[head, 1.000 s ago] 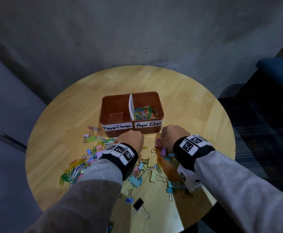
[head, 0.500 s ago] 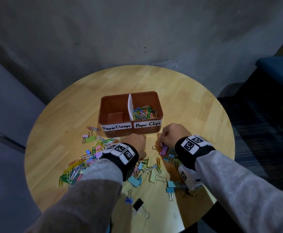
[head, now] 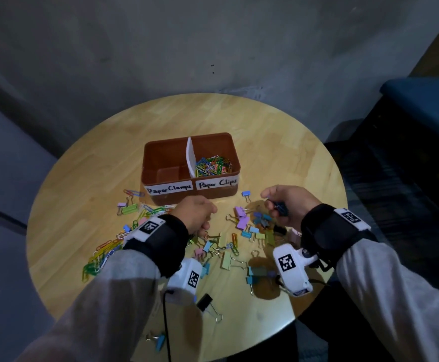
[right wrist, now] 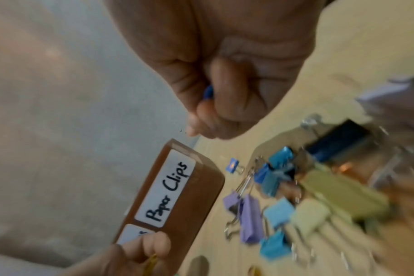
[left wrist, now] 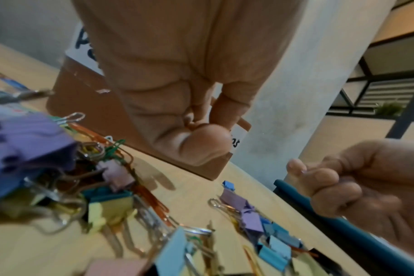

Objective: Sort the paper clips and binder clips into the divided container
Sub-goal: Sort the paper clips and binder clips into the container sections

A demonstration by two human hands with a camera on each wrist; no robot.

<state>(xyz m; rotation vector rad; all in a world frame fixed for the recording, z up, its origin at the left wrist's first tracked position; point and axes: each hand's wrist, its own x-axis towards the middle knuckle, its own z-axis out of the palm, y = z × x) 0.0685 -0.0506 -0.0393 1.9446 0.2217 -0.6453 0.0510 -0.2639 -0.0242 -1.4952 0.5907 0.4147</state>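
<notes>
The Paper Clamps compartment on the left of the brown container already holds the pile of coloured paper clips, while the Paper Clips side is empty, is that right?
Not quite: the head view shows the coloured paper clips in the right compartment, labelled Paper Clips, of the brown container. The Paper Clamps side on the left is the empty one.

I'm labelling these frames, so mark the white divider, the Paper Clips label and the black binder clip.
white divider (head: 191, 159), head view, its flat face.
Paper Clips label (head: 217, 183), head view, its middle.
black binder clip (head: 204, 302), head view, its body.

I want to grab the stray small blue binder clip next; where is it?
In the head view, the blue binder clip lies alone right of the container, ahead of the right hand.
</notes>
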